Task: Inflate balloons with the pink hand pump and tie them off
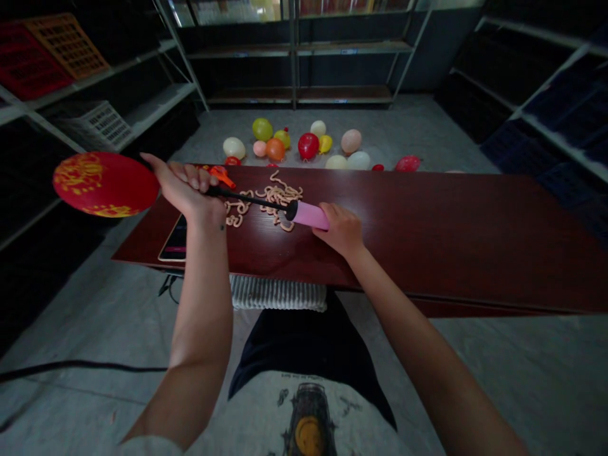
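A balloon hand pump (310, 215) with a pink barrel and a thin black rod is held slantwise above the table. My right hand (342, 229) is closed around the barrel's right end. The fingers of my left hand (183, 183) wrap around the pump's black left end. Just beyond that hand, a swollen red balloon (107, 183) with yellow print points left; its neck is hidden by the hand. Under the rod lies a pile of curly beige strands (280, 197), perhaps uninflated long balloons. Limp orange balloons (222, 176) rest near my left hand.
The dark red table (451, 234) stretches far to the right. A phone or tablet (173, 244) lies near its left front edge, partly behind my left forearm. Several inflated balloons (308, 146) sit on the floor beyond. Metal shelves (294, 98) and plastic crates (102, 123) surround the area.
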`<move>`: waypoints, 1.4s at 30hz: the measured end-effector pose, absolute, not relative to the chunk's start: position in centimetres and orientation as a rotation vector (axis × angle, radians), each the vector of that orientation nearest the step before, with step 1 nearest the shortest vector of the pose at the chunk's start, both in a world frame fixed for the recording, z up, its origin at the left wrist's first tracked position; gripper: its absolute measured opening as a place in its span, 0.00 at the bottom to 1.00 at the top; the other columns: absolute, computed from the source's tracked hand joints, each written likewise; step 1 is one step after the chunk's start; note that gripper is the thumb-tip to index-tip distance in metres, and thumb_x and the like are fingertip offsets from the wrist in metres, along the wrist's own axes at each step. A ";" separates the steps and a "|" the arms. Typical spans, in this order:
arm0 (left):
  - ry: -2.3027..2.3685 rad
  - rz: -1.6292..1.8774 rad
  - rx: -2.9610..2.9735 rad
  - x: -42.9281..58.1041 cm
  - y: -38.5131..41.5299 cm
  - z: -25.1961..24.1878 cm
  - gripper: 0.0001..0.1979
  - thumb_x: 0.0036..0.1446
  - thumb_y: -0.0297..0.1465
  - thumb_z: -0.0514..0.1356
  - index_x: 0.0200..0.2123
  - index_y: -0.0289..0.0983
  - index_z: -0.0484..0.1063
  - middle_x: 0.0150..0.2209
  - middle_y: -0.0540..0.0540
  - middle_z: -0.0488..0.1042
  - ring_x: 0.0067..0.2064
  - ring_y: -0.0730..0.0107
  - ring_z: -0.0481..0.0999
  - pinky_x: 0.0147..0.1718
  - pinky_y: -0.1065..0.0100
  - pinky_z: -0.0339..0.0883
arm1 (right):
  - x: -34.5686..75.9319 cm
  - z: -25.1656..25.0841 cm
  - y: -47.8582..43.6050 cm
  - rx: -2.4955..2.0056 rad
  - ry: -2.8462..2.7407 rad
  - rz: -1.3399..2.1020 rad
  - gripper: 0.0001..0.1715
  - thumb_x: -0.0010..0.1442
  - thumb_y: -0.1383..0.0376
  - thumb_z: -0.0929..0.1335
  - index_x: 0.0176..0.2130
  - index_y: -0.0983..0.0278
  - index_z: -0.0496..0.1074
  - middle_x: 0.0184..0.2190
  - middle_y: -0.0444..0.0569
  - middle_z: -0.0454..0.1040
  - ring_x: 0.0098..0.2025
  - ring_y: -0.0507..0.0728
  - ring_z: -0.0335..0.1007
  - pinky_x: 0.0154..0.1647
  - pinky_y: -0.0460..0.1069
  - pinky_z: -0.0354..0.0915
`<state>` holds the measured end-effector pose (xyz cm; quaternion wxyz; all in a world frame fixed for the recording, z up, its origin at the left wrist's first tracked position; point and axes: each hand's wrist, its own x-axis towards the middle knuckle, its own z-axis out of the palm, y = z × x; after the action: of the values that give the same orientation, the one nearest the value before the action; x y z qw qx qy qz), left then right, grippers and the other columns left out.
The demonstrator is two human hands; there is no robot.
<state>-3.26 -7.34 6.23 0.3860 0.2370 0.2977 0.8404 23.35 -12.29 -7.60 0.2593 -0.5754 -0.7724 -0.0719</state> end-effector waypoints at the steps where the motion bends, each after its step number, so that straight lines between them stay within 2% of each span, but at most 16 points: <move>1: 0.753 2.156 0.607 -2.4 -7.2 6.4 0.29 0.77 0.45 0.42 0.24 0.38 0.40 0.15 0.55 0.43 0.15 0.79 0.48 0.17 0.70 0.47 | 23.5 -7.5 -12.3 -1.583 -2.049 -0.190 0.27 0.58 0.59 0.70 0.55 0.64 0.70 0.47 0.56 0.78 0.46 0.65 0.73 0.44 0.54 0.63; 4: 0.743 2.167 0.638 0.1 -6.5 6.9 0.30 0.76 0.44 0.45 0.22 0.38 0.42 0.15 0.55 0.43 0.14 0.79 0.47 0.16 0.70 0.46 | 23.8 -7.3 -12.3 -1.610 -1.960 -0.160 0.26 0.57 0.58 0.70 0.54 0.63 0.71 0.46 0.57 0.79 0.45 0.65 0.74 0.43 0.55 0.63; 8: 0.759 2.123 0.677 3.6 -5.9 6.7 0.31 0.74 0.48 0.48 0.21 0.39 0.43 0.16 0.55 0.42 0.14 0.79 0.47 0.15 0.70 0.48 | 23.7 -7.2 -12.2 -1.620 -1.912 -0.121 0.26 0.57 0.58 0.69 0.54 0.64 0.71 0.48 0.57 0.78 0.46 0.65 0.74 0.45 0.55 0.64; 11: 0.743 2.095 0.630 6.7 -6.1 5.6 0.32 0.72 0.49 0.51 0.20 0.40 0.45 0.15 0.56 0.43 0.14 0.77 0.46 0.13 0.70 0.47 | 23.7 -7.3 -12.1 -1.625 -1.888 -0.101 0.27 0.57 0.58 0.70 0.55 0.64 0.70 0.49 0.57 0.78 0.47 0.65 0.74 0.46 0.55 0.64; 14: 0.695 2.034 0.592 9.3 -6.6 3.8 0.32 0.74 0.48 0.49 0.19 0.40 0.46 0.14 0.56 0.44 0.13 0.77 0.46 0.13 0.69 0.48 | 23.7 -7.3 -12.0 -1.637 -1.883 -0.105 0.28 0.57 0.58 0.70 0.55 0.64 0.70 0.50 0.57 0.78 0.47 0.65 0.75 0.46 0.55 0.64; 17: 0.683 1.997 0.518 10.2 -6.8 2.0 0.34 0.71 0.53 0.49 0.19 0.39 0.46 0.14 0.56 0.44 0.13 0.77 0.47 0.14 0.70 0.47 | 23.8 -7.3 -12.1 -1.687 -1.939 -0.141 0.27 0.59 0.57 0.69 0.56 0.64 0.70 0.49 0.57 0.78 0.47 0.65 0.74 0.46 0.54 0.63; 21: 0.741 1.977 0.387 8.5 -6.7 0.6 0.34 0.69 0.55 0.51 0.20 0.38 0.46 0.14 0.57 0.44 0.13 0.79 0.47 0.14 0.72 0.46 | 23.5 -7.2 -12.1 -1.693 -2.081 -0.208 0.26 0.61 0.56 0.68 0.57 0.63 0.69 0.48 0.56 0.78 0.47 0.64 0.73 0.44 0.53 0.61; 24: 0.742 1.974 0.290 6.3 -6.7 0.1 0.32 0.72 0.50 0.50 0.20 0.38 0.50 0.14 0.56 0.47 0.14 0.78 0.48 0.14 0.71 0.46 | 23.2 -7.3 -12.1 -1.623 -2.199 -0.248 0.26 0.64 0.54 0.67 0.57 0.63 0.69 0.47 0.55 0.78 0.46 0.63 0.72 0.43 0.52 0.59; 27: 0.706 1.969 0.218 4.0 -7.0 0.0 0.32 0.75 0.48 0.46 0.19 0.37 0.49 0.14 0.56 0.47 0.14 0.78 0.47 0.14 0.71 0.45 | 23.0 -7.5 -12.0 -1.566 -2.267 -0.282 0.27 0.64 0.55 0.67 0.58 0.63 0.69 0.47 0.55 0.78 0.47 0.63 0.72 0.43 0.52 0.58; 31: 0.744 1.978 0.183 0.9 -7.1 0.3 0.33 0.72 0.54 0.43 0.20 0.37 0.44 0.15 0.56 0.43 0.14 0.78 0.45 0.15 0.72 0.46 | 23.0 -7.5 -12.0 -1.534 -2.303 -0.301 0.27 0.63 0.54 0.69 0.58 0.63 0.69 0.47 0.54 0.78 0.47 0.63 0.72 0.42 0.52 0.58; 34: 0.807 1.984 0.159 -1.6 -7.0 1.2 0.34 0.69 0.57 0.43 0.21 0.37 0.45 0.16 0.57 0.43 0.15 0.79 0.45 0.16 0.72 0.45 | 23.1 -7.4 -12.0 -1.524 -2.319 -0.299 0.27 0.63 0.55 0.69 0.59 0.63 0.68 0.47 0.54 0.78 0.47 0.63 0.72 0.42 0.52 0.59; 42: 0.836 2.022 0.250 -6.8 -6.8 4.7 0.30 0.76 0.48 0.41 0.23 0.37 0.44 0.15 0.56 0.45 0.15 0.79 0.46 0.19 0.71 0.44 | 22.7 -7.4 -12.3 -1.440 -2.300 -0.242 0.28 0.64 0.55 0.69 0.59 0.64 0.68 0.49 0.55 0.78 0.47 0.63 0.73 0.44 0.52 0.60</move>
<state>-6.78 -6.76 4.72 0.4528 0.1010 0.3386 0.8186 22.67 -12.25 -7.36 0.2073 -0.5171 -0.8259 -0.0868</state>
